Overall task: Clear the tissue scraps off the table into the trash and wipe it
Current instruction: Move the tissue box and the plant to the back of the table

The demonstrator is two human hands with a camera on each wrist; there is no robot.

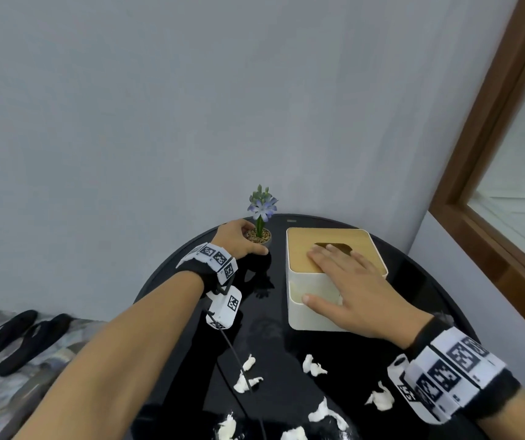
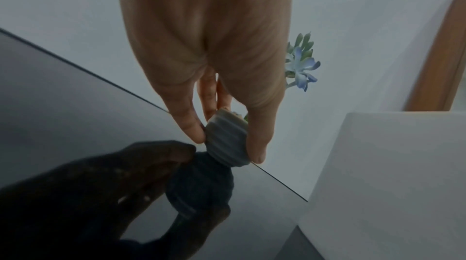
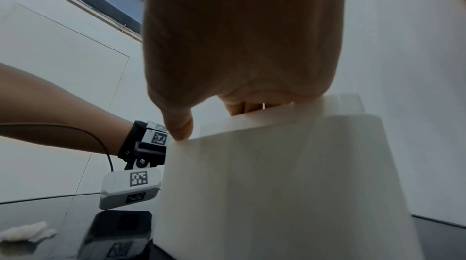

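Several white tissue scraps (image 1: 313, 366) lie scattered over the near half of the round glossy black table (image 1: 175, 312); one scrap (image 3: 22, 232) shows in the right wrist view. At the table's far edge my left hand (image 1: 245, 239) grips a small ribbed pot (image 2: 227, 140) holding a blue flower (image 1: 262, 208), thumb and fingers around its sides. My right hand (image 1: 328, 271) rests on the white tissue box (image 1: 305, 315). Its fingers lie straight across the wooden lid (image 1: 302, 242) toward the slot, and the thumb touches the front wall.
The table stands in a corner against a grey wall, with a wood-framed window (image 1: 493, 154) at the right. A pair of black slippers (image 1: 16, 338) lies on the floor to the left. The left wrist camera's cable (image 1: 232, 354) trails across the scraps.
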